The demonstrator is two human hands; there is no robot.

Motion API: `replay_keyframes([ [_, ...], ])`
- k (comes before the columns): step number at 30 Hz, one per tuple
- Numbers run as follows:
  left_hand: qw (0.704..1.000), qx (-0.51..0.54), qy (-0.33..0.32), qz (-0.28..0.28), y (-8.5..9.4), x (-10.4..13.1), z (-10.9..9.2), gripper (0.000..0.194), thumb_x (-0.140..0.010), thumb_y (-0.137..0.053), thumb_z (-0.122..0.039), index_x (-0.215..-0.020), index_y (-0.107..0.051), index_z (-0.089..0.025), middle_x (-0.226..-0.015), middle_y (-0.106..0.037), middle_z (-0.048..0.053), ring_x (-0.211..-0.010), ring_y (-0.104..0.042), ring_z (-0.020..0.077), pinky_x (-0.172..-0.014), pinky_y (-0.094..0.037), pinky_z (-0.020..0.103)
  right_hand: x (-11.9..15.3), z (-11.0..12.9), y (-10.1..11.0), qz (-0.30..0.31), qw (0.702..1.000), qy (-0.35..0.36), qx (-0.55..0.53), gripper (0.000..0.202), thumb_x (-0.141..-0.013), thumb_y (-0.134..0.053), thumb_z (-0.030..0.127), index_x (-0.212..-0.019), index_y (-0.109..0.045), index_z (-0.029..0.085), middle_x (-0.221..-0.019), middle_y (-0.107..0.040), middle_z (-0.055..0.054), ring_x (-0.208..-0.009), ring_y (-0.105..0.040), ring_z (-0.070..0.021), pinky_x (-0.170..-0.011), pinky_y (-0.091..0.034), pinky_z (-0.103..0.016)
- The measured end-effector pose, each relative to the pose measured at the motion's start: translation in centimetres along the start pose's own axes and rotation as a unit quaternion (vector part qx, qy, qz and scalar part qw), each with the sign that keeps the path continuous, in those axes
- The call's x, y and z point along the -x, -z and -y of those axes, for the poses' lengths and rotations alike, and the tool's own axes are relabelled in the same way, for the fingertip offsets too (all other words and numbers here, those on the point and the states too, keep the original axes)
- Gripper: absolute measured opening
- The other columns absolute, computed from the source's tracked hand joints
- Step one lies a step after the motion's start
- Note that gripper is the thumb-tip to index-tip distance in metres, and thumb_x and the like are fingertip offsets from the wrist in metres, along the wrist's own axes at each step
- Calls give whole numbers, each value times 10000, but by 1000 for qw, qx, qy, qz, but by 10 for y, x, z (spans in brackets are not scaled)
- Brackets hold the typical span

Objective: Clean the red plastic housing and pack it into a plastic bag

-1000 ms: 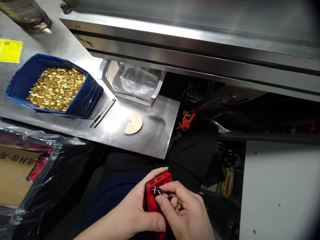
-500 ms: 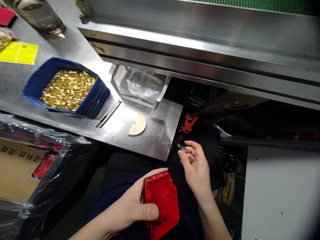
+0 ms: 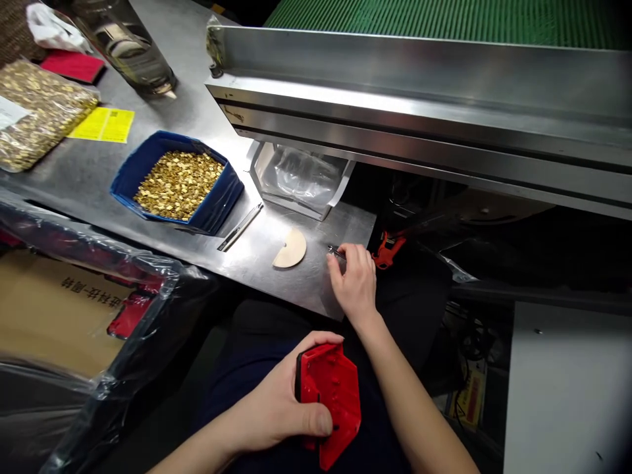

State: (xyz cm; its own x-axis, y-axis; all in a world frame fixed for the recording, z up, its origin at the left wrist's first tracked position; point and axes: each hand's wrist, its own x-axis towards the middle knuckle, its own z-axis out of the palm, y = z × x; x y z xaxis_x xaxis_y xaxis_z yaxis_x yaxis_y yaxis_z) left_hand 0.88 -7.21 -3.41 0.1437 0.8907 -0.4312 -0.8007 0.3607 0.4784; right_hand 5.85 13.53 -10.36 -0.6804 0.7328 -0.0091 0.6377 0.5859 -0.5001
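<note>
My left hand [image 3: 291, 401] grips a red plastic housing [image 3: 340, 388] with a black edge, its hollow inner side facing up, above my lap. Over the right end of the metal table [image 3: 257, 263], my right hand [image 3: 355, 280] pinches a small dark metal tool [image 3: 336, 251], whose rear is hidden by the fingers. A cream disc with a missing sector [image 3: 290, 249] lies left of that hand. Beyond the disc are a slim cutter knife [image 3: 240, 227] and a blue bin [image 3: 227, 197] of small brass-coloured parts [image 3: 180, 184].
A grey tray [image 3: 323, 212] with clear plastic sits under the metal conveyor frame [image 3: 395, 112]. An orange-handled tool [image 3: 389, 250] is right of my right hand. A plastic-lined box [image 3: 162, 309] stands at left; a bottle [image 3: 143, 59] and bagged parts [image 3: 39, 108] are behind.
My right hand has moved up and left with the small tool, from beside the table to over its right end. The red housing has tilted in my left hand. The view has shifted left.
</note>
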Motion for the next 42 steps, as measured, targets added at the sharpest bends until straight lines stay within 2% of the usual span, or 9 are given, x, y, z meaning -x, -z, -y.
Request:
replay_keyframes([
  [5,1000,-10,3,24,-2,1,-6,941,-754,-918,-535,-1481,-369,-299,-1236,-626,84,-1049,-639,234,-911,-477,356,-12,-5,-15,15,1000,4,28,348,-995,-611,448,-1224,-635,187,-1174,-629,-162,-1103,-578,-360,-957,-455,-502],
  [8,997,-75,-7,13,-3,4,-12,869,-848,-792,-626,-1505,-330,-293,-1232,-622,84,-1111,-616,253,-977,-470,388,14,-13,9,21,999,-2,-37,443,-993,-619,459,-1336,-570,184,-1258,-593,-157,-1076,-606,-302,-940,-492,-433],
  [10,988,-152,-14,-19,-2,4,-13,786,-916,-679,-664,-1507,-324,-287,-1235,-617,87,-1141,-604,268,-1001,-469,410,43,-16,36,47,986,-19,-159,293,-1039,-551,435,-1221,-625,217,-1160,-624,-100,-965,-634,-228,-879,-505,-350],
  [13,959,-269,-24,-89,1,0,-10,648,-983,-585,-638,-1475,-367,-277,-1277,-595,92,-1179,-589,280,-1045,-462,441,93,-14,75,170,936,-22,-308,363,-1062,-485,517,-920,-678,245,-919,-650,-34,-859,-632,-195,-782,-487,-298],
  [17,916,-369,-24,-154,4,-8,0,469,-1032,-536,-559,-1398,-452,-277,-1307,-583,82,-1208,-586,270,-1084,-452,449,144,-2,96,301,889,25,-343,599,-899,-491,806,-937,-691,243,-927,-688,-49,-872,-633,-233,-803,-500,-335],
  [20,898,-404,-36,-174,5,-13,4,409,-1046,-527,-517,-1385,-496,-291,-1456,-528,77,-1335,-518,275,-1162,-389,448,160,3,88,261,914,63,-303,451,-963,-569,665,-918,-682,231,-915,-710,-44,-863,-638,-221,-799,-476,-335],
  [24,922,-342,-43,-179,5,-19,2,433,-1062,-502,-469,-1465,-501,-312,-1518,-552,48,-1410,-486,273,-1212,-334,435,163,0,76,204,925,85,-308,278,-1029,-601,452,-900,-709,231,-848,-714,-15,-797,-644,-171,-760,-453,-307],
  [32,927,-294,-75,-222,3,-34,-2,389,-1064,-487,-454,-1107,-784,-205,-1165,-784,61,-1144,-678,306,-1058,-484,412,161,-4,74,201,923,97,-313,308,-998,-634,502,-878,-751,243,-763,-702,4,-736,-624,-161,-788,-460,-333],
  [42,940,-280,-92,-169,9,-34,-3,420,-1078,-467,-493,-1402,-651,-298,-1457,-634,66,-1373,-535,309,-1206,-359,483,162,-7,71,206,896,-5,-393,343,-985,-632,537,-906,-786,241,-825,-720,-41,-796,-634,-212,-748,-468,-328],
])
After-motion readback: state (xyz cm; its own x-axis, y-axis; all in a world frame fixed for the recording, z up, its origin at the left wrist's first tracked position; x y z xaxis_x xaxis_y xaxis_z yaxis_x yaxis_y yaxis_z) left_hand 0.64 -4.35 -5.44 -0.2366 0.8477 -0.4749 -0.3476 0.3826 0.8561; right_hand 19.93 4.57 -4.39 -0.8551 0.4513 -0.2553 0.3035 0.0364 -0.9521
